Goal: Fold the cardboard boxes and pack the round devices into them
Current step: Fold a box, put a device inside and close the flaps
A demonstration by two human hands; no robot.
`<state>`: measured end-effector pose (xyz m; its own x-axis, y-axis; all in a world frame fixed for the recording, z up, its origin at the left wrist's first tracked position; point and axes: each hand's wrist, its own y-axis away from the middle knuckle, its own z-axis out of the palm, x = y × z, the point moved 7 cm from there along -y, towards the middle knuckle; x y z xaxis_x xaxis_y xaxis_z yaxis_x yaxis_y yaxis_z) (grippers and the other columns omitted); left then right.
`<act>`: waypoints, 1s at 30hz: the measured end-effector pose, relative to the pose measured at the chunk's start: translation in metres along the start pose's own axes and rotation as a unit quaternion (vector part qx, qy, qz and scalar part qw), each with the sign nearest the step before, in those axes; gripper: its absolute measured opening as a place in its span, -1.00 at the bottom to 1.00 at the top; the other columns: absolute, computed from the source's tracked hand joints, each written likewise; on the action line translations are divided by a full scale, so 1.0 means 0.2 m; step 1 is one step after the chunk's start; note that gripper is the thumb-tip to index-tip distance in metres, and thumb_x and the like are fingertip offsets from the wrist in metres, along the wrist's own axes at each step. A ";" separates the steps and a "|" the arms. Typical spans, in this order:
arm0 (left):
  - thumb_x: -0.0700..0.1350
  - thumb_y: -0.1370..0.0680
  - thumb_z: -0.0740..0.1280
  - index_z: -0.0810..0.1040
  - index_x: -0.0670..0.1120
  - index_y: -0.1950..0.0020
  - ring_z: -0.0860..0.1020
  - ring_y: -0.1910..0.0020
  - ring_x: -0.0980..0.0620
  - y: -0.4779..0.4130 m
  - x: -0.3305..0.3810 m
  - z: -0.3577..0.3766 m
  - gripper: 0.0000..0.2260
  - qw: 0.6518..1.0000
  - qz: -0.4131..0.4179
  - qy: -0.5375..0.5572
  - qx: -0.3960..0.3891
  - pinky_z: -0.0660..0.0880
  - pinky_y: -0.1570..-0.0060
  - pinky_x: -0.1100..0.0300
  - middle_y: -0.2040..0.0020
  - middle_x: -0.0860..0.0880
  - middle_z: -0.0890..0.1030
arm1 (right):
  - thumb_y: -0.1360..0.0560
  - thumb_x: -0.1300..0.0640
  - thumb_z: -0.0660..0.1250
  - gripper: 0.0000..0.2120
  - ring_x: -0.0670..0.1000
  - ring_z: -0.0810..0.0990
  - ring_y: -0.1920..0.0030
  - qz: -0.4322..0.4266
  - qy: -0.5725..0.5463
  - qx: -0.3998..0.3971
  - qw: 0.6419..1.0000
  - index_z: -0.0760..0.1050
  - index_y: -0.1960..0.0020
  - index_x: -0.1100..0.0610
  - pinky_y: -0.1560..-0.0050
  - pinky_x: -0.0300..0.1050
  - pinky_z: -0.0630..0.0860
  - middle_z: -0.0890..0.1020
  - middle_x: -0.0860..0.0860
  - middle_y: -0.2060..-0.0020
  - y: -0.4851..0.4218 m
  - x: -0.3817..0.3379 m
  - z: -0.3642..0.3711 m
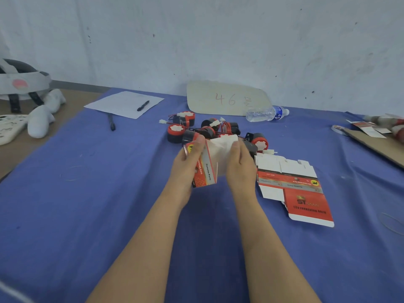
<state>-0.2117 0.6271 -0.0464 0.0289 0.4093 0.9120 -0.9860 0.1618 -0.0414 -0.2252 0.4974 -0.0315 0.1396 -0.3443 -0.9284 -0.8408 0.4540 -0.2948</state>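
Cloth of plain blue covers the counter [65, 215], and above its middle both hands hold one half-folded cardboard box [210, 171] clear of the surface. The left hand [188, 159] has its grip wrapped round the red printed side, thumb on the upper corner. The right hand [238, 164] has its grip closed on the white inner flap at the opposite side. Just behind the box lies the heap of round devices [181, 131], black and red with trailing wires, almost touching the raised flap. Flat box blanks [306, 204] lie just beside the right wrist, one corner reaching toward the near edge. Broad bare cloth stretches to the left of the arms and in front of them. Farther back sit a paper sheet [118, 103] with a pen [143, 105], a water bottle [265, 114] on its side and a cardboard sign [203, 95] against the wall. A cardboard slab [380, 147] juts in at the right edge.
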 end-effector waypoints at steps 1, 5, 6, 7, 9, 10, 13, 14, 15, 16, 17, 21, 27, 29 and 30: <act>0.34 -0.25 0.31 0.55 0.00 -0.23 0.64 -0.11 -0.02 0.00 -0.01 0.02 -0.34 0.999 -0.014 0.027 -0.027 0.57 -0.11 0.02 -0.12 -0.04 0.67 | -0.64 -0.13 0.00 -0.65 -0.17 0.53 0.11 0.037 -0.011 -0.041 0.998 0.52 0.06 -0.07 0.20 -0.36 0.36 0.51 -0.25 0.20 0.00 0.03 0.03; 0.35 -0.37 0.24 0.57 0.01 -0.23 0.64 -0.09 -0.01 -0.01 -0.02 0.02 -0.41 0.984 -0.045 0.152 -0.081 0.60 0.06 0.11 -0.13 -0.03 0.66 | -0.60 -0.19 0.12 -0.49 -0.22 0.63 0.36 0.166 -0.157 -0.175 0.958 0.61 0.38 -0.01 0.21 -0.24 0.54 0.66 -0.09 0.37 0.05 0.08 0.16; 0.35 -0.38 0.22 0.57 0.02 -0.23 0.64 -0.07 -0.01 -0.01 -0.03 0.02 -0.42 0.981 -0.049 0.167 -0.086 0.59 0.08 0.12 -0.13 -0.02 0.66 | -0.57 -0.20 0.16 -0.50 -0.15 0.67 0.29 0.182 -0.199 -0.199 0.942 0.65 0.39 -0.04 0.16 -0.12 0.59 0.69 -0.07 0.33 0.07 0.08 0.18; 0.36 -0.38 0.22 0.57 0.03 -0.23 0.64 -0.07 -0.01 -0.01 -0.03 0.01 -0.42 0.980 -0.052 0.172 -0.087 0.58 0.09 0.12 -0.13 -0.02 0.66 | -0.56 -0.22 0.17 -0.52 -0.09 0.69 0.25 0.182 -0.213 -0.216 0.935 0.66 0.39 -0.09 0.14 -0.06 0.60 0.71 -0.07 0.31 0.07 0.08 0.20; 0.37 -0.35 0.25 0.57 0.03 -0.24 0.64 -0.08 -0.04 -0.02 -0.04 -0.01 -0.40 0.982 -0.055 0.160 -0.079 0.57 0.06 0.08 -0.15 -0.03 0.65 | -0.57 -0.22 0.17 -0.51 -0.06 0.66 0.23 0.193 -0.196 -0.206 0.939 0.66 0.39 -0.08 0.13 -0.09 0.59 0.70 -0.08 0.33 0.07 0.07 0.19; 0.37 -0.35 0.25 0.57 0.03 -0.24 0.64 -0.09 -0.05 -0.02 -0.04 -0.01 -0.39 0.985 -0.058 0.146 -0.069 0.57 0.04 0.04 -0.15 -0.05 0.65 | -0.57 -0.21 0.16 -0.52 -0.05 0.63 0.23 0.186 -0.127 -0.182 0.957 0.66 0.35 -0.02 0.17 -0.16 0.55 0.68 -0.07 0.34 0.06 0.07 0.16; 0.36 -0.34 0.26 0.58 0.03 -0.22 0.64 -0.11 -0.05 -0.03 -0.05 -0.04 -0.41 0.992 -0.061 0.101 -0.038 0.56 -0.06 -0.06 -0.14 -0.05 0.66 | -0.60 -0.06 0.19 -0.70 -0.06 0.51 0.05 0.074 0.050 -0.055 0.994 0.54 -0.16 0.09 0.25 -0.34 0.35 0.60 -0.05 0.01 -0.01 0.06 0.03; 0.35 -0.34 0.26 0.56 0.03 -0.25 0.63 -0.12 -0.06 -0.03 -0.05 -0.05 -0.39 0.993 -0.060 0.095 -0.029 0.54 -0.11 -0.08 -0.15 -0.05 0.66 | -0.60 0.01 0.20 -0.70 -0.09 0.47 0.01 0.057 0.069 -0.036 0.995 0.48 -0.27 0.10 0.28 -0.44 0.31 0.56 -0.07 -0.05 -0.02 0.06 0.00; 0.35 -0.34 0.26 0.54 0.03 -0.27 0.62 -0.14 -0.06 -0.04 -0.05 -0.05 -0.38 0.993 -0.059 0.096 -0.026 0.53 -0.13 -0.10 -0.16 -0.05 0.65 | -0.60 0.08 0.20 -0.70 -0.12 0.45 0.01 0.040 0.080 -0.025 0.996 0.45 -0.31 0.09 0.31 -0.48 0.33 0.53 -0.09 -0.06 -0.02 0.06 -0.02; 0.35 -0.34 0.26 0.55 0.03 -0.27 0.62 -0.14 -0.07 -0.04 -0.05 -0.04 -0.39 0.993 -0.057 0.099 -0.030 0.54 -0.13 -0.11 -0.16 -0.05 0.65 | -0.60 0.13 0.20 -0.71 -0.12 0.45 0.02 0.020 0.093 -0.016 0.995 0.46 -0.30 0.09 0.28 -0.49 0.35 0.54 -0.09 -0.05 -0.02 0.05 -0.02; 0.35 -0.36 0.26 0.56 0.04 -0.23 0.62 -0.14 -0.08 -0.03 -0.05 -0.04 -0.42 0.992 -0.054 0.104 -0.039 0.54 -0.12 -0.11 -0.15 -0.05 0.66 | -0.60 0.17 0.20 -0.73 -0.11 0.48 0.01 0.000 0.106 -0.014 0.994 0.48 -0.28 0.10 0.20 -0.45 0.38 0.57 -0.07 -0.05 -0.01 0.04 -0.01; 0.36 -0.37 0.25 0.58 0.02 -0.22 0.64 -0.09 -0.10 -0.03 -0.05 -0.04 -0.42 0.988 -0.062 0.136 -0.047 0.58 -0.05 -0.08 -0.12 -0.08 0.66 | -0.59 0.15 0.23 -0.78 -0.11 0.55 0.03 -0.022 0.076 -0.041 0.996 0.57 -0.19 0.08 0.12 -0.29 0.48 0.64 -0.04 -0.01 0.01 0.03 0.06; 0.34 -0.44 0.20 0.70 0.02 -0.03 0.66 -0.02 -0.05 -0.03 0.00 -0.05 -0.51 0.976 -0.047 0.197 -0.080 0.60 0.17 0.05 -0.10 -0.06 0.67 | -0.58 -0.02 0.26 -0.77 -0.02 0.64 0.10 0.222 -0.316 -0.060 0.920 0.63 0.09 0.06 0.30 -0.17 0.57 0.71 -0.02 0.16 0.01 0.11 0.05; 0.34 -0.49 0.17 0.63 0.01 -0.14 0.65 -0.05 -0.05 -0.04 0.00 -0.07 -0.49 0.979 -0.048 0.185 -0.069 0.60 0.17 0.04 -0.15 -0.06 0.65 | -0.56 0.08 0.32 -0.86 -0.02 0.68 0.18 0.259 -0.403 -0.083 0.874 0.60 0.06 0.13 0.33 -0.18 0.57 0.72 0.02 0.18 0.01 0.12 0.04; 0.34 -0.51 0.15 0.59 0.00 -0.20 0.65 -0.06 -0.06 -0.04 -0.01 -0.07 -0.48 0.981 -0.050 0.179 -0.062 0.60 0.17 0.04 -0.17 -0.06 0.65 | -0.55 0.11 0.33 -0.89 -0.02 0.68 0.21 0.264 -0.402 -0.104 0.871 0.59 0.04 0.14 0.33 -0.18 0.57 0.72 0.03 0.17 0.02 0.12 0.04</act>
<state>-0.2018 0.6381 -0.0528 0.2018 0.6715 0.7130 -0.9481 0.3165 -0.0297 -0.2208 0.4985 -0.0570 -0.0441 0.5912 -0.8053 -0.9637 0.1871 0.1902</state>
